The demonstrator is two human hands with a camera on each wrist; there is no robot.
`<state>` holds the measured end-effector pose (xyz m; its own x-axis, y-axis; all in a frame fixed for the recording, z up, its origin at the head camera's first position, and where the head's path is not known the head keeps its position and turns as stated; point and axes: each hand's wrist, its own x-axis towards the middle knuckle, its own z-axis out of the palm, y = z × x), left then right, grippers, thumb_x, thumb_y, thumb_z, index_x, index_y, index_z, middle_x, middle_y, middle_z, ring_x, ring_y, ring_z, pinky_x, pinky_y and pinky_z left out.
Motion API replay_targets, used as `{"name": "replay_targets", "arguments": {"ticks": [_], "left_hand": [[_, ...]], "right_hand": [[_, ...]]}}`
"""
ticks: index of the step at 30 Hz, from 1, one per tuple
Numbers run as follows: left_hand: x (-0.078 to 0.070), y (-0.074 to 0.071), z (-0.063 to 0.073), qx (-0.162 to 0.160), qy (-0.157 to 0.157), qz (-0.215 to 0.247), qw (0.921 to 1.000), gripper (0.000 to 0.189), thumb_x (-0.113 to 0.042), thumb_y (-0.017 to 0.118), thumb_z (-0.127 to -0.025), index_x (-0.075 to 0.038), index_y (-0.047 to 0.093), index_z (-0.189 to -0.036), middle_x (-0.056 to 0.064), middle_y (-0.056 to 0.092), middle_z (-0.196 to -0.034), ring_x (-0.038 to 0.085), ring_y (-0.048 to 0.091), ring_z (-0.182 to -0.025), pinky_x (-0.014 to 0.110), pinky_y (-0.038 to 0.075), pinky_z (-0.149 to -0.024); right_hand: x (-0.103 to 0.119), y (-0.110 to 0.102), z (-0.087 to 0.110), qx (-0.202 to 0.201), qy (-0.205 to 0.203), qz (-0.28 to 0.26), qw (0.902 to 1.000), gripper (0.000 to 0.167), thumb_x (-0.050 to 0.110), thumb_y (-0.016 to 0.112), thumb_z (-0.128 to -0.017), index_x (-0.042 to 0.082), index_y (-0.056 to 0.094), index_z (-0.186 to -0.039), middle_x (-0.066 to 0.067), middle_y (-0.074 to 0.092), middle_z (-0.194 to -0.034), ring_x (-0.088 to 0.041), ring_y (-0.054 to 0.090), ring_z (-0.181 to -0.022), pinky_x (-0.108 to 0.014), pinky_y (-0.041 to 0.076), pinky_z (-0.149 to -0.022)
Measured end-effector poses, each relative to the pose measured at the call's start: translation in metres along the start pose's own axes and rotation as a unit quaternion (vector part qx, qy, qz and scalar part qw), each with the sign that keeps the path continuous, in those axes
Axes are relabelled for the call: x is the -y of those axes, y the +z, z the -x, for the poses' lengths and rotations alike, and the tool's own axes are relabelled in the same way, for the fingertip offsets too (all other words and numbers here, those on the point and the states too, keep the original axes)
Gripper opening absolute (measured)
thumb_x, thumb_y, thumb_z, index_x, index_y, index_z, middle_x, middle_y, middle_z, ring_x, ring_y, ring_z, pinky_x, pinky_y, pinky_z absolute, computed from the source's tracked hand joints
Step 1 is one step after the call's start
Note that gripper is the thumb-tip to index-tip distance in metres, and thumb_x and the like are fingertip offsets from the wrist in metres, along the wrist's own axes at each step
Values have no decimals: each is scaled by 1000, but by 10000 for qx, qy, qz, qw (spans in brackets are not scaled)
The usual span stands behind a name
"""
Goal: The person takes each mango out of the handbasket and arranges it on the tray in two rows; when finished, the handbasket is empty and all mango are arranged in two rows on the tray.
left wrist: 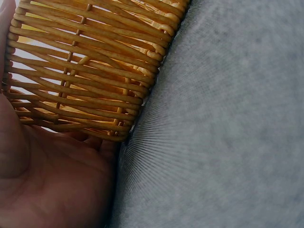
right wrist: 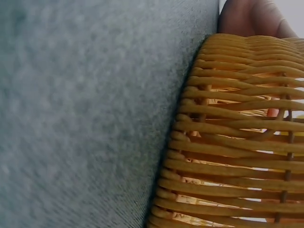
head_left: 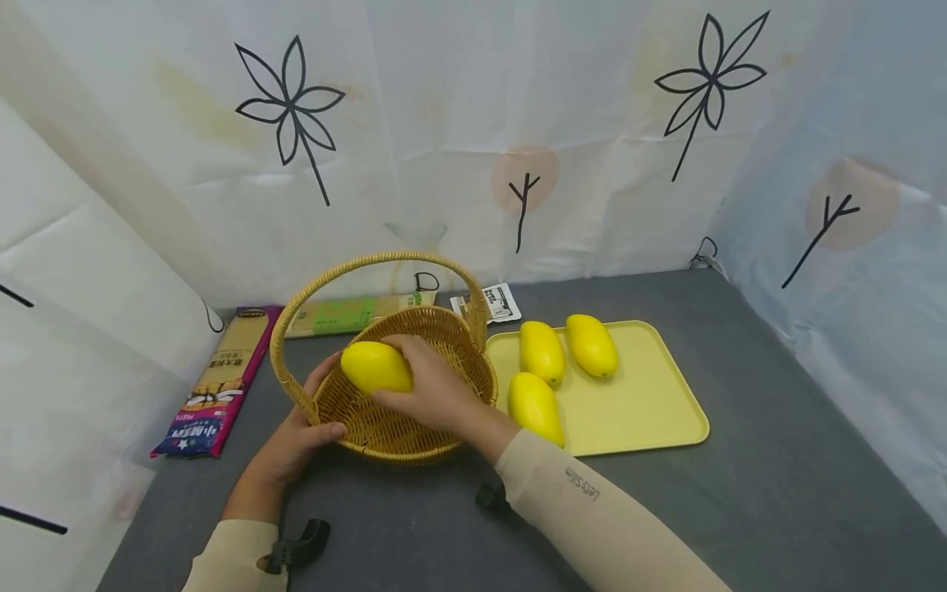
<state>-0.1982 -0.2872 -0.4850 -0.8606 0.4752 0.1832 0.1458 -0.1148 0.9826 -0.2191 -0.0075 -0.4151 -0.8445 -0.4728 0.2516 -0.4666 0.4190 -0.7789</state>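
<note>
A wicker basket (head_left: 403, 448) with a tall arched handle stands on the grey table. My left hand (head_left: 296, 436) grips its left side near the foot of the handle, thumb over the rim. In the left wrist view the palm (left wrist: 61, 175) lies against the woven wall (left wrist: 95, 71). Inside the basket's opening, my right hand (head_left: 429, 386) holds a yellow mango (head_left: 376, 367) by its right end. The right wrist view shows mostly the basket's outer weave (right wrist: 237, 142), with part of a hand (right wrist: 251, 19) behind it.
To the right, a yellow tray (head_left: 636, 411) carries three mangoes (head_left: 592, 345). A pink-edged snack packet (head_left: 214, 382) lies at the left. Behind the basket are a green-and-tan packet (head_left: 333, 316) and a small white sachet (head_left: 501, 302). A printed curtain (head_left: 444, 123) hangs at the back.
</note>
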Motion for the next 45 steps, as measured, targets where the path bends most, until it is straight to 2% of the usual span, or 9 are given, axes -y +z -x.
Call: {"name": "replay_targets", "arguments": {"ticks": [6, 9, 13, 22, 30, 34, 39, 45], "left_hand": [[-1, 1, 4, -42, -1, -118, 9999, 92, -3, 67, -106, -27, 11, -176, 13, 27, -168, 27, 43, -144, 37, 44, -113], [-2, 2, 5, -65, -22, -97, 9999, 94, -1, 67, -105, -25, 10, -176, 12, 25, -169, 26, 43, -145, 36, 44, -114], [-4, 2, 5, -79, -10, -50, 10000, 95, 1, 67, -105, -23, 8, -176, 12, 23, -170, 30, 40, -147, 35, 43, -115], [-2, 1, 4, -53, 92, 71, 9999, 97, -2, 70, -104, -21, 9, -176, 25, 15, -172, 32, 39, -149, 34, 41, -116], [-4, 2, 2, -46, 40, 69, 10000, 97, -2, 70, -104, -21, 8, -176, 26, 12, -174, 33, 35, -153, 32, 39, -117], [-3, 1, 2, -59, 14, 125, 9999, 97, 1, 69, -104, -22, 8, -176, 25, 10, -175, 34, 31, -155, 31, 38, -117], [-4, 1, 1, -50, -4, 161, 9999, 97, 3, 67, -104, -22, 8, -176, 24, 10, -175, 34, 29, -155, 31, 37, -118], [-3, 3, 0, 7, 6, 232, 9997, 96, 4, 66, -104, -22, 7, -176, 25, 10, -175, 34, 31, -155, 32, 37, -118]], "right_hand": [[2, -3, 10, -165, -297, -377, 9987, 68, 31, 85, -97, 11, 53, -155, -2, 58, -146, -14, 58, -118, -33, 52, -98], [4, -7, 17, -138, -289, -702, 9970, 68, 28, 86, -96, 10, 53, -153, -2, 58, -145, -14, 58, -120, -34, 51, -102], [7, -16, 28, -180, -248, -1055, 9939, 68, 26, 87, -96, 9, 53, -153, -2, 58, -145, -17, 59, -120, -36, 52, -102], [12, -38, 56, -184, -325, -1348, 9902, 68, 19, 88, -93, 7, 54, -151, -5, 61, -140, -25, 62, -117, -43, 56, -98], [12, -51, 84, -63, -449, -1567, 9866, 68, 14, 88, -93, 2, 51, -149, -10, 60, -141, -27, 63, -115, -44, 58, -96], [11, -58, 98, -141, -416, -1618, 9858, 67, 13, 90, -92, 4, 53, -147, -8, 61, -140, -27, 65, -112, -42, 59, -92], [7, -68, 114, -276, -286, -1615, 9861, 66, 13, 93, -88, 7, 56, -143, -3, 63, -136, -27, 64, -113, -43, 59, -92], [-3, -85, 134, -356, -39, -1806, 9829, 66, 9, 93, -88, 8, 55, -142, -6, 63, -135, -31, 65, -112, -43, 59, -93]]}}
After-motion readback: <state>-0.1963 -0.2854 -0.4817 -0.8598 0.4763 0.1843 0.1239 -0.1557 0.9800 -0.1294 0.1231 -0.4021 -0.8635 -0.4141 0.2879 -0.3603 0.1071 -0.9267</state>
